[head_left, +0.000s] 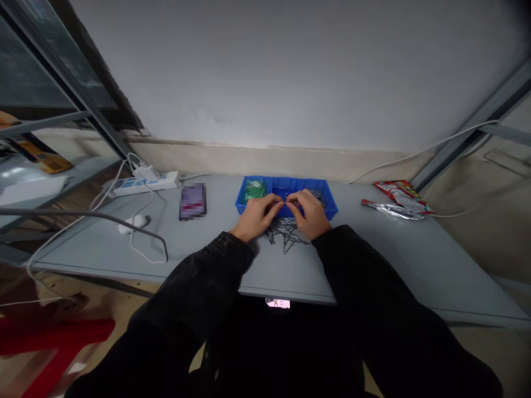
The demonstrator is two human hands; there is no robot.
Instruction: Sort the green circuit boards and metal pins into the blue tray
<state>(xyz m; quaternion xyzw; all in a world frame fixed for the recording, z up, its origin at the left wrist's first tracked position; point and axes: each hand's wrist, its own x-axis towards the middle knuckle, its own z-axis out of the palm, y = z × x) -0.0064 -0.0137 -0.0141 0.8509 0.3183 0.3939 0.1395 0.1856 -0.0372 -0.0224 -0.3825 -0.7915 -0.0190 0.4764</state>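
My left hand [260, 214] and my right hand [307, 213] meet in front of a row of three blue bins [331, 194]. Thumb and fingers are pinched together on both, nearly touching each other; whatever lies between the fingertips is too small to name. In the left bin are green pieces [254, 189]. The middle bin, partly hidden by my hands, shows a few small bits, and metal parts [318, 195] fill some of the right one. Below my fingers a loose pile of thin metal screws or pins [285, 235] lies on the grey table [282, 273].
A white power strip [153, 183] with cables, a white mouse-like object [133, 223] and a blurred purple packet [193, 201] lie at left. Right of the bins are a silver pouch [396, 210] and a red packet [404, 193]. A wall stands behind.
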